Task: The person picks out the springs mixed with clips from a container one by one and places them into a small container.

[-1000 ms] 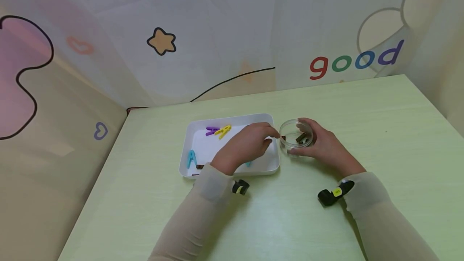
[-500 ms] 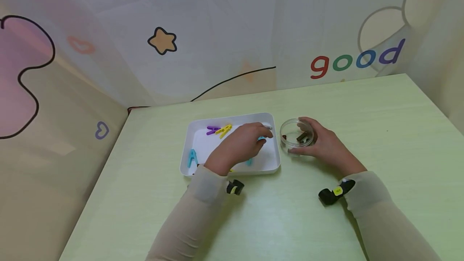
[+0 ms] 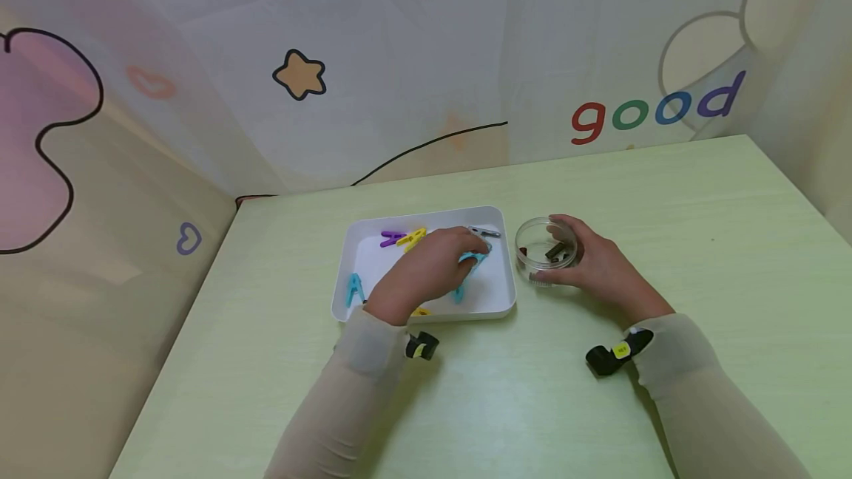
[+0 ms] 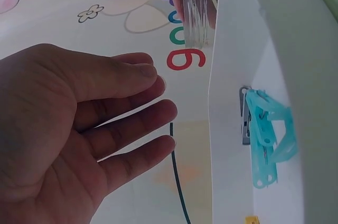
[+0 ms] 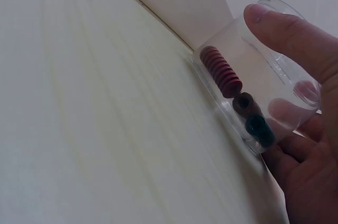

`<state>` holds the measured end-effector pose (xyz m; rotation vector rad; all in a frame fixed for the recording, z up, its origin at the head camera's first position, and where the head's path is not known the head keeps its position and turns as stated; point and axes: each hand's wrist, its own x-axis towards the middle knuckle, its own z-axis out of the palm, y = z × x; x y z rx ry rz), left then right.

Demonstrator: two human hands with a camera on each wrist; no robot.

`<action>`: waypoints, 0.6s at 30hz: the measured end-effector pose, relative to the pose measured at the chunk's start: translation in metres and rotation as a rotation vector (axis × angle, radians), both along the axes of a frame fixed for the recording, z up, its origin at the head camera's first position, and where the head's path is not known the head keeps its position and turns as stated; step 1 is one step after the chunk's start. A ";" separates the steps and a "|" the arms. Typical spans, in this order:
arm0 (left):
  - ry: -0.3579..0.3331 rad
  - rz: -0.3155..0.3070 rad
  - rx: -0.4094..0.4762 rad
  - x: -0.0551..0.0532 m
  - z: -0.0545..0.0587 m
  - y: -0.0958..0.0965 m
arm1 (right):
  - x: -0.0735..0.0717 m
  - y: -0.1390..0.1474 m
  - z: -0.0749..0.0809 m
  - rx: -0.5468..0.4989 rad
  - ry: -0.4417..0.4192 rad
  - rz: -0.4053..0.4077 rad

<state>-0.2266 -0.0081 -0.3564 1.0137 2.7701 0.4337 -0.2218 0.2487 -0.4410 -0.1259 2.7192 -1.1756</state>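
Observation:
My left hand (image 3: 426, 265) hovers over the white tray (image 3: 495, 298) with loosely bent fingers. In the left wrist view nothing lies between the thumb and fingers. Below and beside it in the tray are blue clothespins (image 4: 261, 145), partly covered by the hand in the head view, and a grey clothespin (image 3: 486, 232). My right hand (image 3: 595, 272) grips a clear round jar (image 3: 532, 231) by its side, just right of the tray. Inside the jar, a red coil spring (image 5: 221, 72), a brown piece (image 5: 245, 103) and a dark green piece (image 5: 261, 130) lie at the bottom.
Purple (image 3: 391, 239) and yellow (image 3: 416, 236) clothespins lie at the tray's back. Another blue clothespin (image 3: 355, 289) is at its left end, and something yellow (image 3: 421, 311) shows near its front wall. A printed cloth (image 3: 413, 58) stands behind the pale green table (image 3: 519, 405).
My left hand has drawn back leftward from the jar's rim to over the tray, uncovering the grey clothespin and blue ones. The right hand keeps holding the jar in place.

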 end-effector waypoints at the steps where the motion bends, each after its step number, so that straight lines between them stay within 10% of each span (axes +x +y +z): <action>1: 0.003 0.002 0.003 0.000 0.000 -0.001 | 0.000 0.000 0.000 0.000 -0.001 0.001; 18: -0.061 0.057 0.054 0.001 -0.003 -0.034 | 0.001 -0.002 -0.002 0.007 0.002 -0.021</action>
